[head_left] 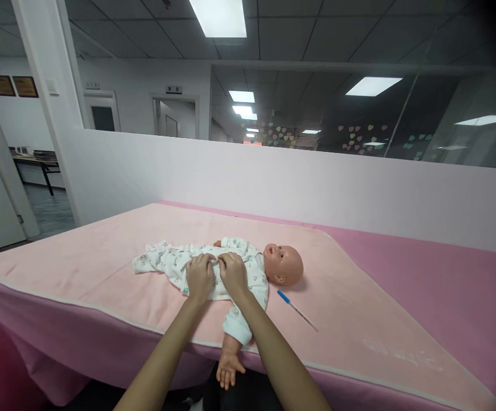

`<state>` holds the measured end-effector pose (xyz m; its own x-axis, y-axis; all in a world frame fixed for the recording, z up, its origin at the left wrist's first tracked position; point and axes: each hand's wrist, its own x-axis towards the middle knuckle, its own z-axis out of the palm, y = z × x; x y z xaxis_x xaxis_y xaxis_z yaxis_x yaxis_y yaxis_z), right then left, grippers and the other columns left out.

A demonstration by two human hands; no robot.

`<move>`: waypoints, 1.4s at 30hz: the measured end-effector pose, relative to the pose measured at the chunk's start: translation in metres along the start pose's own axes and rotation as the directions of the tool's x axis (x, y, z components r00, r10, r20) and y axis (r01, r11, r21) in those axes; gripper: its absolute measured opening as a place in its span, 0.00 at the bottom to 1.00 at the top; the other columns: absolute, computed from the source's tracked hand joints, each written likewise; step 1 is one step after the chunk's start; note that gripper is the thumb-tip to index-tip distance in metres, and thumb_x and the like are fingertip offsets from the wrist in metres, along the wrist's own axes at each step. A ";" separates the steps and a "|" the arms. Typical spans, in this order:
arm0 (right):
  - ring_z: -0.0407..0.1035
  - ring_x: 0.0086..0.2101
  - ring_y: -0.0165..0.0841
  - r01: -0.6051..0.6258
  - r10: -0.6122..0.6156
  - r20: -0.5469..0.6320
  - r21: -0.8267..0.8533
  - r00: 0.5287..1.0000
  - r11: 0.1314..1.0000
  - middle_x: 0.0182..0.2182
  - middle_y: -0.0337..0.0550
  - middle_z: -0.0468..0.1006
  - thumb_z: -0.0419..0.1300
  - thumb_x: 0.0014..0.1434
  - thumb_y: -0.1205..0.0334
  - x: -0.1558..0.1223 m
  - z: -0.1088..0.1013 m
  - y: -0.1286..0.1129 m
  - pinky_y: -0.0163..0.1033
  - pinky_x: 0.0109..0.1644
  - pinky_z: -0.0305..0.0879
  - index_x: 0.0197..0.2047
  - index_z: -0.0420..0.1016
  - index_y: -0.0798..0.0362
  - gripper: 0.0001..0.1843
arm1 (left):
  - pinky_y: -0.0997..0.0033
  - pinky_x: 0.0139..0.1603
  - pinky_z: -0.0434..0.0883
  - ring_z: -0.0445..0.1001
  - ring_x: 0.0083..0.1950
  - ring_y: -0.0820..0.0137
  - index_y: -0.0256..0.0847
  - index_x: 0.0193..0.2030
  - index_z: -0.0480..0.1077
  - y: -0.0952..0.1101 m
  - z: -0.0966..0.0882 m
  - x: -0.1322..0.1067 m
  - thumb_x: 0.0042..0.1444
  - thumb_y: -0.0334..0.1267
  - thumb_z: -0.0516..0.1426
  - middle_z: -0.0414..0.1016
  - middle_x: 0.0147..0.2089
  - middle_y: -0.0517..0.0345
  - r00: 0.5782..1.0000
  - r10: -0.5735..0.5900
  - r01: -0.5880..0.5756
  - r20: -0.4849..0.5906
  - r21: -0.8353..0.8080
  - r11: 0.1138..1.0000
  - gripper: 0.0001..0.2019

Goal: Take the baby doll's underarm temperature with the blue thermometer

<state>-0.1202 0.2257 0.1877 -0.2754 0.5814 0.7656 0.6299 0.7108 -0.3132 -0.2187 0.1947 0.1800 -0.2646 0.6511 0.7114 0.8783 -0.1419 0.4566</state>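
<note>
A baby doll (pixel 283 265) lies on its back with its head to the right, dressed in a white patterned outfit (pixel 256 282). Over the front of this outfit my left hand (pixel 200 275) is closed, its fingertips pinching the fabric near the middle. Right beside it, my right hand (pixel 233 272) is also closed on the cloth, thumb and fingers curled together. The exact grip of the fingertips is partly hidden. One doll arm (pixel 229 359) hangs over the near edge of the bed, below my right wrist. Near the doll's head rests a thin clear stick with a blue end (pixel 284 296).
A peach pad (pixel 102 251) covers the pink bed sheet (pixel 457 279). Behind the bed stands a low white wall (pixel 316 182) with glass above it. At the left are a doorway and a desk (pixel 37 160).
</note>
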 end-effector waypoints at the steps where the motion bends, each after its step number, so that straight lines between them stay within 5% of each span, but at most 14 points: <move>1: 0.63 0.33 0.30 -0.005 0.005 -0.005 0.002 1.000 1.000 0.27 0.39 0.70 0.47 0.55 0.70 0.000 0.000 0.000 0.36 0.40 0.56 0.31 0.68 0.52 0.10 | 0.67 0.43 0.54 0.65 0.38 0.69 0.42 0.33 0.64 0.000 0.000 0.000 0.53 0.30 0.42 0.70 0.34 0.60 1.000 -0.003 0.003 0.001 0.007 1.000 0.11; 21: 0.63 0.36 0.32 -0.050 0.050 0.007 -0.007 0.999 0.999 0.31 0.41 0.71 0.48 0.53 0.69 0.000 -0.001 -0.001 0.37 0.43 0.55 0.37 0.68 0.52 0.10 | 0.65 0.42 0.54 0.64 0.38 0.67 0.40 0.31 0.64 0.002 0.001 0.001 0.53 0.32 0.42 0.68 0.32 0.57 1.000 -0.002 0.002 0.001 0.131 0.991 0.11; 35: 0.63 0.35 0.31 -0.061 0.063 -0.044 0.043 0.997 0.997 0.30 0.40 0.71 0.49 0.54 0.67 -0.001 -0.003 -0.004 0.36 0.41 0.56 0.34 0.67 0.53 0.07 | 0.67 0.43 0.58 0.66 0.36 0.70 0.41 0.24 0.62 -0.004 0.001 0.006 0.50 0.31 0.42 0.68 0.30 0.60 0.990 -0.140 0.137 -0.007 -0.153 0.979 0.11; 42: 0.63 0.37 0.32 -0.032 0.033 -0.019 0.043 0.999 0.999 0.31 0.41 0.71 0.53 0.51 0.63 0.000 -0.006 -0.005 0.37 0.42 0.56 0.36 0.68 0.53 0.08 | 0.70 0.41 0.63 0.68 0.38 0.71 0.42 0.35 0.66 -0.004 -0.002 0.005 0.48 0.33 0.45 0.71 0.35 0.61 0.975 -0.214 0.182 -0.062 -0.331 0.926 0.11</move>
<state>-0.1189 0.2196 0.1926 -0.2405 0.5971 0.7653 0.6065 0.7079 -0.3618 -0.2240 0.1969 0.1831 -0.4702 0.6190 0.6291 0.6332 -0.2600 0.7290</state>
